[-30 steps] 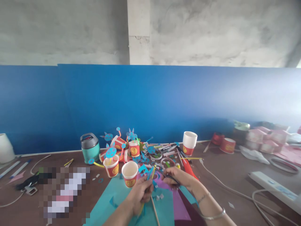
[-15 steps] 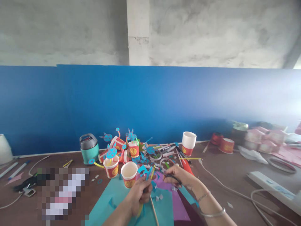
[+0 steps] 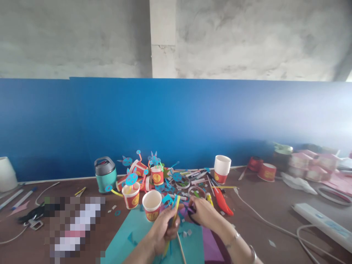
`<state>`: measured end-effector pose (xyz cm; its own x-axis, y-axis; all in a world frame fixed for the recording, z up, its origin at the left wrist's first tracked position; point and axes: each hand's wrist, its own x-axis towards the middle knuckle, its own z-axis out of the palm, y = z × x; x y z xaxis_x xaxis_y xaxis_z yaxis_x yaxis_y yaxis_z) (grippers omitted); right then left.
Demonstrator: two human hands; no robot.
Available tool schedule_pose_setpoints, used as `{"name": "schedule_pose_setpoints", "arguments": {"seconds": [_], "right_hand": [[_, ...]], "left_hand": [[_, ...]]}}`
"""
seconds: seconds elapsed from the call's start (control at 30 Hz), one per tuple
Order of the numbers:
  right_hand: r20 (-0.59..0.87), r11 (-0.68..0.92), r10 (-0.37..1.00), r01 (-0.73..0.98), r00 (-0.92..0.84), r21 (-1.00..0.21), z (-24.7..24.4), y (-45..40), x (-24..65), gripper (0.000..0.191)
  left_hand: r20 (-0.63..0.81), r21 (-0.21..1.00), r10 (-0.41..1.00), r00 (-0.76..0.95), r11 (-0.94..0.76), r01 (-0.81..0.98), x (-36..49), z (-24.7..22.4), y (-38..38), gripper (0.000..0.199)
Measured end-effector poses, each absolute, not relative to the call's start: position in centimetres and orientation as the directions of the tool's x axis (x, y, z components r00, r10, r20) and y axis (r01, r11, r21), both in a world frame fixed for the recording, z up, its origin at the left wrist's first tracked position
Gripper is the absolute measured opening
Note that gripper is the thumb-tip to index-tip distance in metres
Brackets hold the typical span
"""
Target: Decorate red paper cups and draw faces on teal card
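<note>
My left hand [image 3: 164,228] is closed around a yellow straw [image 3: 177,202], which pokes out above the fingers with blue paper bits against it. A pale thin stick [image 3: 180,248] runs down from beneath this hand. My right hand [image 3: 202,212] grips dark-handled scissors [image 3: 194,217], their blades pointing left at the straw; whether they touch it is hidden. Below both hands lie a teal paper sheet [image 3: 118,238] and a purple sheet [image 3: 211,245], with small paper scraps on them. An uncovered paper cup [image 3: 152,202] stands just left of my left hand.
Decorated paper cups [image 3: 131,198] with blue paper faces cluster behind, beside a teal lidded container [image 3: 105,175]. Stacked cups [image 3: 222,169], a red pouch-like object [image 3: 223,202] and pens sit behind my right hand. At right lie a power strip [image 3: 321,223] and cables.
My right hand has moved slightly left with the scissors, closer to my left hand. The straw stands more upright. The red object has become more visible.
</note>
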<state>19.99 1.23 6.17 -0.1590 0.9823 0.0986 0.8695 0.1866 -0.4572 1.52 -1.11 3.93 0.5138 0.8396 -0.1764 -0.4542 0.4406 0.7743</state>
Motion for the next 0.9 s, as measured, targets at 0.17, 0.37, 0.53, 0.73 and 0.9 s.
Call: {"name": "schedule_pose_setpoints", "arguments": {"seconds": [0.17,0.37,0.53,0.73,0.9], "right_hand": [[0.113,0.238,0.971,0.892,-0.210,-0.383,5.8,0.4,18.7,0.026],[0.031,0.215,0.971,0.801,-0.239,-0.559,5.1,1.0,19.4,0.035],[-0.005,0.177,0.964,0.650,-0.267,-0.739,5.2,1.9,19.5,0.022],[0.003,0.042,0.989,0.264,-0.146,-0.964,5.9,1.6,17.7,0.055],[-0.017,-0.017,0.989,-0.002,-0.149,-1.000,6.2,0.8,16.9,0.050]], "left_hand": [[-0.182,0.803,0.861,0.475,0.409,-0.434,1.8,4.2,-1.4,0.053],[-0.134,0.830,0.906,0.401,0.324,-0.455,2.3,4.3,-1.8,0.055],[-0.157,0.822,0.932,0.325,0.306,-0.480,2.8,5.0,-2.2,0.057],[-0.202,0.859,0.930,0.308,0.320,-0.400,3.8,4.8,-2.7,0.052],[-0.150,0.897,0.927,0.343,0.274,-0.348,4.3,4.3,-3.0,0.053]]}}
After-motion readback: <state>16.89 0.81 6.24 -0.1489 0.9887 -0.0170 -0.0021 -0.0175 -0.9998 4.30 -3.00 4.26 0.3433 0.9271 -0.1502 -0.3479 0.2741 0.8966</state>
